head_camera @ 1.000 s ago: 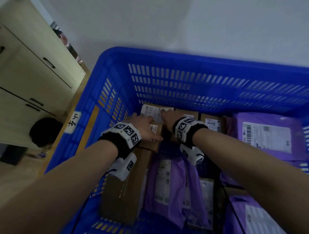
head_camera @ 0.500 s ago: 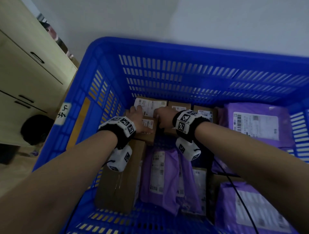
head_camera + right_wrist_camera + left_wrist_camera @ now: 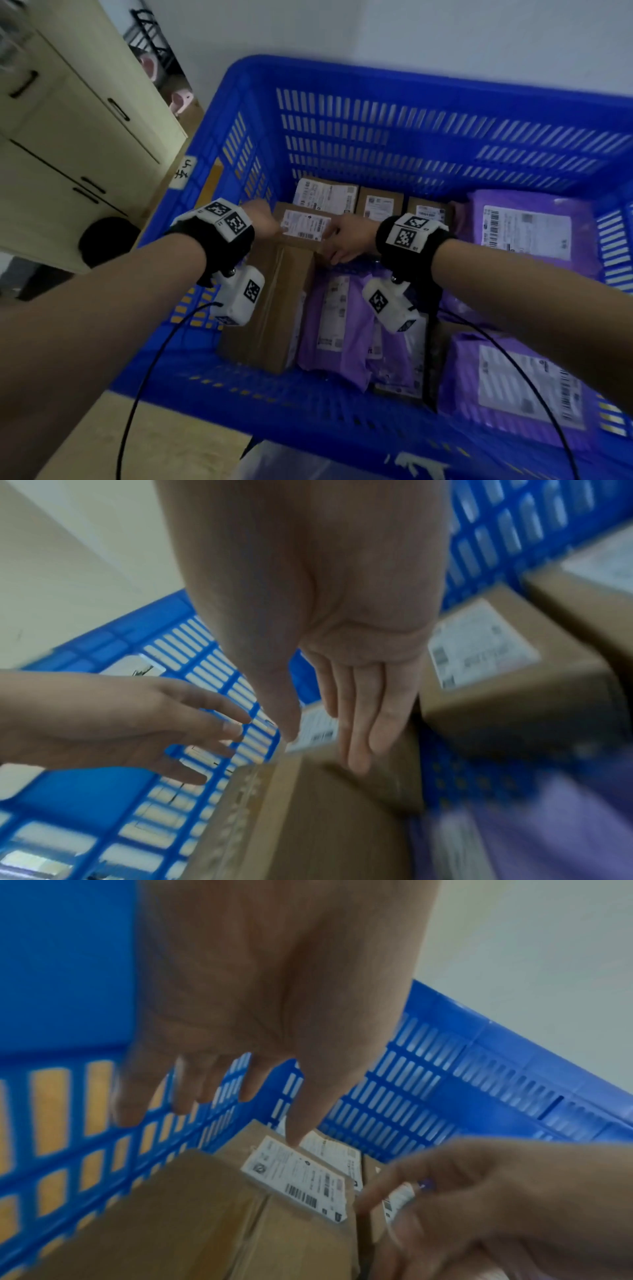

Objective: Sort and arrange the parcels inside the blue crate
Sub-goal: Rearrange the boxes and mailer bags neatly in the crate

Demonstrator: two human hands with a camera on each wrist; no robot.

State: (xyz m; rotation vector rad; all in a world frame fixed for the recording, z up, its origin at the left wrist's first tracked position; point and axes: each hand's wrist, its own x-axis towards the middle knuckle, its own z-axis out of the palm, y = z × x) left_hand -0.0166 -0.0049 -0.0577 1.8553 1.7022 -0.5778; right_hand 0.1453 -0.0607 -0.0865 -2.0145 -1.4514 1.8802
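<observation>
- The left hand (image 3: 262, 219) is spread wide with straight fingers and holds nothing. Its thumb tip touches the far edge of the small brown box (image 3: 301, 229).
- The right hand (image 3: 346, 238) also has straight fingers. They lie flat on the right side of that same small box, and the thumb is up by the white label (image 3: 305, 224). The picture is too blurry to say if it grips.
- The small box sits between the two hands, on top of the far end of a long brown box (image 3: 274, 308).
- The long box lies under the left wrist, next to the left wall of the blue crate (image 3: 376, 78).
- Just past the hands, three more brown boxes (image 3: 380, 204) stand in a row by the far wall. Each has one white label.
- That makes five brown boxes that can be seen.
- Under the right wrist lie two purple bags (image 3: 337, 318), side by side.
- To the right of the right hand is one big purple bag (image 3: 527, 233).
- Near the right arm, close to the person, is one more purple bag (image 3: 513, 387). So four purple bags show.
- Left of the left arm, outside the crate, stands a pale cupboard (image 3: 68, 144).
</observation>
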